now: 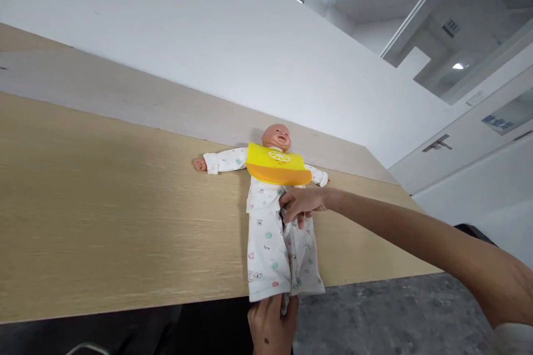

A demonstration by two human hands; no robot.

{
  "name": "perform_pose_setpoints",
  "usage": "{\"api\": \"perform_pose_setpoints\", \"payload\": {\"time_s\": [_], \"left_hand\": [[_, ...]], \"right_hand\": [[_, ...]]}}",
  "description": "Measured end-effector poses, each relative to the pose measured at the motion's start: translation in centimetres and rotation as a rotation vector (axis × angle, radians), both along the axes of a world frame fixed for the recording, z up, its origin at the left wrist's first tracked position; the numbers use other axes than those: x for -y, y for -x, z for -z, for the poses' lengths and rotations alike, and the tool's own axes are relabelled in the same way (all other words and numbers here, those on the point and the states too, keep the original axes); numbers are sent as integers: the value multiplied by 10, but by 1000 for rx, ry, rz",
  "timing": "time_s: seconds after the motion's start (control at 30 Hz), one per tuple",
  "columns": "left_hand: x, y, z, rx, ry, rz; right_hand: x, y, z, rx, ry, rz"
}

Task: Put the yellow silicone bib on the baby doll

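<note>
A baby doll [276,137] lies on its back on the table, arms spread wide. It wears a white printed top [262,198], matching white trousers [268,255] and a yellow bib [275,158] with an orange pocket. My right hand [303,204] reaches in from the right, its curled fingers closed at the waist of the trousers; the fingertips are partly hidden. At the table's front edge my left hand [271,324] is closed at the hem of one trouser leg, with some fingers hidden under the cloth. The doll's feet are out of sight.
The wooden table [125,205] runs along a white wall [187,28]. Its front edge lies just below the trouser hems. Dark grey floor [375,316] shows below right, and a door handle [437,144] is on the far right. Windows are above.
</note>
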State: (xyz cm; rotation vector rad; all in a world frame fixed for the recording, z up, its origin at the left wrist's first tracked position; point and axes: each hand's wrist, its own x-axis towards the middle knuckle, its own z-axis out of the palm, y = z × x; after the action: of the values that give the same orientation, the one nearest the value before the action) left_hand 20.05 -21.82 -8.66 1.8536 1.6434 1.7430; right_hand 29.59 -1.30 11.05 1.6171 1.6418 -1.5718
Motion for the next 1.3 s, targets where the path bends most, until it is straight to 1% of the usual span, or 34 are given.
{"api": "perform_pose_setpoints", "payload": {"time_s": [0.07,0.13,0.23,0.47,0.53,0.6,0.7,0.8,0.9,1.0,1.07,1.17,1.23,1.3], "left_hand": [[1,-1,1,-1,8,-6],[1,-2,3,-11,8,-13],[2,-2,5,-22,-4,-22],[4,-5,6,48,-63,24],[5,-6,6,82,-71,52],[5,-6,6,112,-76,82],[5,-5,4,142,-93,104],[6,-5,1,153,-93,84],[7,-7,-1,231,-3,24],[7,-9,-1,314,81,-21],[6,-10,-1,273,75,-20],[4,-9,-3,134,58,-21],[2,-7,-5,52,63,-28],[1,-5,-8,-23,65,-26]], "right_hand": [[-3,2,0,13,-74,-2],[-7,5,-1,69,-183,-53],[-15,10,-3,176,-300,-191],[-27,24,0,353,-430,-510],[-26,28,3,375,-475,-585],[-24,30,6,388,-544,-627],[-20,30,9,397,-615,-632],[-14,28,7,370,-599,-565],[-8,24,2,322,-536,-484],[-5,19,-1,252,-515,-461],[-5,16,-1,229,-535,-463],[-4,13,0,229,-543,-447],[-4,13,2,223,-548,-433],[-5,14,4,234,-588,-448]]}}
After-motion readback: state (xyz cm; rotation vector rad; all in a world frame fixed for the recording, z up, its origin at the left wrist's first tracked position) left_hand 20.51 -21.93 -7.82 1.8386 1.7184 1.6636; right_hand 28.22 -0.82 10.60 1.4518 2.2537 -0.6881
